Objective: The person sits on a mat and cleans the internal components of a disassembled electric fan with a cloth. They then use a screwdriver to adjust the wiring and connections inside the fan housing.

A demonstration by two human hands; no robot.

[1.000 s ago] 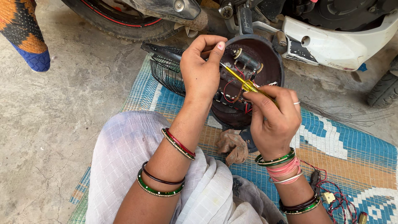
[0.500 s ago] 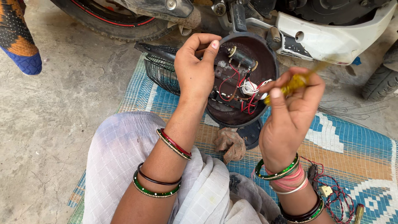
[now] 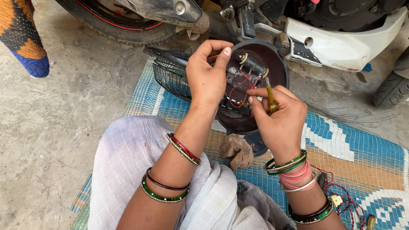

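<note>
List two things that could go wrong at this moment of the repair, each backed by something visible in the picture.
1. The screwdriver in the right hand works close to thin red wires; a slip might nick or pull one loose.
2. The left hand alone steadies the round dark housing, which stands tilted on the woven mat; pressure from the tool could perhaps tip or turn it.

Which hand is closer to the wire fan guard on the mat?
Left. The left hand grips the round housing right beside the wire guard; the right hand holds a screwdriver on the housing's far side.
</note>
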